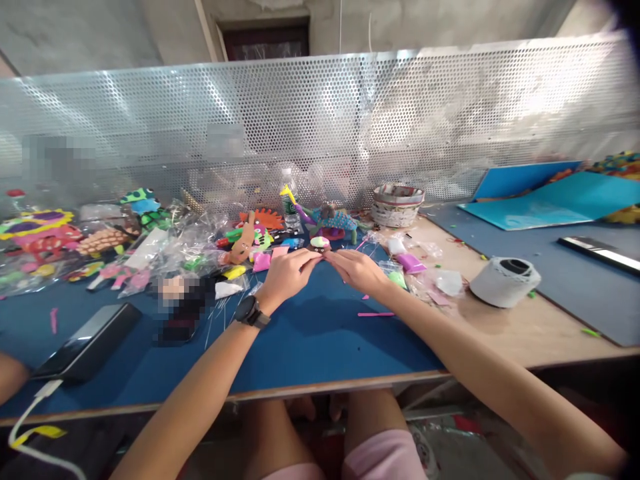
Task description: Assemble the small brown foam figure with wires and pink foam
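1. At the centre of the frame sits a small rounded figure with a dark face, two white eyes and a pale green, white and pink cap (319,245).
2. The left hand (290,271) reaches it from the left, fingers drawn together and tips pinched against the figure's lower part; a dark round-faced watch (253,312) circles that wrist.
3. The right hand (357,268) comes in from the right, fingers likewise gathered, its tips on the same lower part and nearly meeting those of the left; the exact finger placement is too small to make out.
4. Both forearms slant up from the lower corners over a blue-covered surface (320,363).
5. Just below the right hand lies a thin pink stick (376,314).
6. Behind the hands, slightly right of centre, stands a blue-and-green dotted clay-like animal (337,223); a clear bottle with a green label (289,200) is left of it.
7. Right of centre are a white woven round basket (397,208), a shiny purple packet (411,264) and, farther right, a white cone-shaped roll (504,283).
8. At lower left, a dark slab-shaped device (87,340) connects to a white cable (37,400).
9. A perforated metal panel (310,113) spans the upper frame.
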`<state>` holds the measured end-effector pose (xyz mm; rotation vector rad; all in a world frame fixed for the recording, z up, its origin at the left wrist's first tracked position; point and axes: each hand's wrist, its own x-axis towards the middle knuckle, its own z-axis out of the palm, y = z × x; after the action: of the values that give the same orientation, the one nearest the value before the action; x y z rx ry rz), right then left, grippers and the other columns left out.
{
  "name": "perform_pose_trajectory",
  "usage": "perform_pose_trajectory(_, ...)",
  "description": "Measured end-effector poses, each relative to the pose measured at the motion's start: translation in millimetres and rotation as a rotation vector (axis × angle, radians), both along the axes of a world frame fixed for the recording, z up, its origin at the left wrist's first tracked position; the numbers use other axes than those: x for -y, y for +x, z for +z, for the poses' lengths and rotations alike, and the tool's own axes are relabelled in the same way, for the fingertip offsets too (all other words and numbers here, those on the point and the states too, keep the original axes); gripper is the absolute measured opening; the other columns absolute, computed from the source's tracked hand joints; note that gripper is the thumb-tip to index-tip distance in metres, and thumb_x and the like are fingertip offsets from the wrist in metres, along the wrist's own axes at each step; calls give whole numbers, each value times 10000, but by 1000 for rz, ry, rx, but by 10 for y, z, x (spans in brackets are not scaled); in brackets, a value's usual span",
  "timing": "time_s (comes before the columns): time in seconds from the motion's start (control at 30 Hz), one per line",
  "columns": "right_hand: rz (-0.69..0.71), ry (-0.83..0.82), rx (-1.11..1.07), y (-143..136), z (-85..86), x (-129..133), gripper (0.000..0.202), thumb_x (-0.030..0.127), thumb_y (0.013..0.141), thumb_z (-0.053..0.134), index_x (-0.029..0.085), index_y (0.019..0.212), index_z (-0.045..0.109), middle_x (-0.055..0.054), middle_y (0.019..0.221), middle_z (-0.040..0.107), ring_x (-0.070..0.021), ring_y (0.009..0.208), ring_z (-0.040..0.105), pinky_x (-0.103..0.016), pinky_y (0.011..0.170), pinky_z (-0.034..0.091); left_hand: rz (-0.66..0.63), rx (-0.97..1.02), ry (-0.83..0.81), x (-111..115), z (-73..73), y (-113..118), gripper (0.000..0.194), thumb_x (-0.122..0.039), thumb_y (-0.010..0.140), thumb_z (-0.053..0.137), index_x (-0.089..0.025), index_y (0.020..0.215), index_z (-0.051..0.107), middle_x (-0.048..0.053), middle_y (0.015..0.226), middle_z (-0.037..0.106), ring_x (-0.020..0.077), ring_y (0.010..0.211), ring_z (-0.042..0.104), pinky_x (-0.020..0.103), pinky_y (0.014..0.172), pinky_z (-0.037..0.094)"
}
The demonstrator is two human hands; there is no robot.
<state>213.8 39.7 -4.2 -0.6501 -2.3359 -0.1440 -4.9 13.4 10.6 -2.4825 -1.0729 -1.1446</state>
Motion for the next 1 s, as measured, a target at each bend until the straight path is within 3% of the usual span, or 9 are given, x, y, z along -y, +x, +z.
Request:
perform_pose_trajectory(0.3, 26, -142, -78, 0, -74, -31, 344, 284, 1060, 368, 183, 1263, 628, -118, 1184, 712, -231, 1069, 691, -349, 902, 553, 40, -216, 167, 15, 42, -46, 266, -211, 1021, 465, -188, 1156, 692, 52, 1060, 760, 168, 932, 717, 280, 791, 519)
perform_pose_trajectory(0.53, 46, -124, -61, 1, -76, -24, 328, 271, 1059, 372, 172, 1223, 638, -124, 1135, 720, -223, 1000, 700, -319, 847, 541, 64, -271, 122, 5, 38, -32, 269, -207, 1023, 435, -174, 1099, 691, 60, 996, 750, 186, 898, 694, 305, 753, 486)
perform_pose_trajectory(0.63, 34, -84, -30, 3, -79, -34, 317, 257, 1055, 377, 166, 1160, 662, -119, 1022, 731, -207, 893, 693, -298, 777, 523, 58, -209, 23, 24, 41, -4, 262, -226, 1018, 443, -179, 1047, 699, 59, 992, 748, 192, 906, 687, 305, 746, 474)
perform_pose_trajectory(0.77, 47, -90, 57, 11, -86, -56, 303, 242, 1048, 388, 169, 1135, 670, -102, 967, 730, -190, 828, 672, -278, 734, 487, 33, -83, -228, 26, 57, -12, 235, -265, 993, 488, -203, 970, 714, 33, 935, 753, 181, 829, 680, 291, 709, 468)
perform_pose_trajectory(0.9, 108, -224, 128, -5, -27, -12, 276, 226, 1032, 415, 187, 1091, 681, -73, 984, 732, -168, 826, 663, -262, 736, 455, -63, -7, -529, -29, 63, -87, 255, -293, 955, 525, -195, 822, 718, 12, 735, 726, 155, 661, 645, 269, 631, 466)
perform_pose_trajectory(1.0, 65, -381, 74, -34, 29, 37, 261, 295, 1022, 451, 175, 1060, 679, -17, 753, 691, -125, 626, 587, -237, 611, 390, -147, 32, -709, -69, 44, -127, 238, -293, 923, 552, -178, 837, 742, 27, 743, 737, 161, 668, 656, 262, 610, 477)
